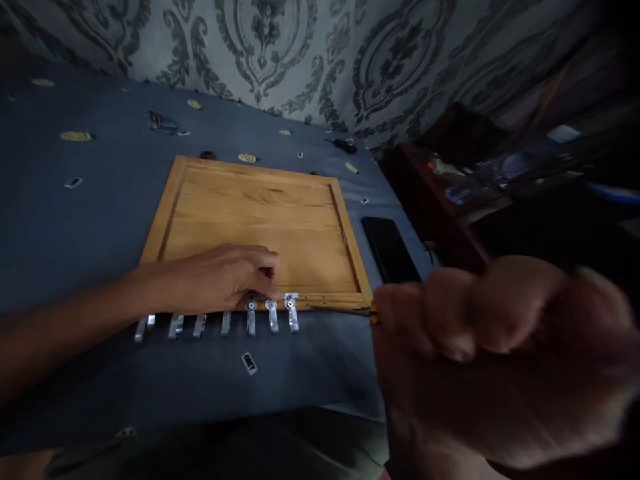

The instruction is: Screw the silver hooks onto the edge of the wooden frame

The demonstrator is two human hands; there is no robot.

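Observation:
Metal hooks (291, 313), several in a row, sit along the near edge of a framed wooden board (240, 220) and hang over its side. My left hand (235, 277) lies across that edge with fingers curled, a fingertip touching the plate of the rightmost hook. It covers the tops of several hooks to the left. My right hand (480, 347), large and close to the camera, is closed around a screwdriver (375, 312). Its thin shaft points left along the board's edge towards the rightmost hook. My fist hides most of the handle.
The board lies on a blue patterned cloth (90, 220). A black phone (391, 250) is right of it. Behind lie keys (346, 144) and a small dark object (163, 123). A patterned curtain (265, 47) hangs at the back; dark furniture (450, 193) with clutter stands right.

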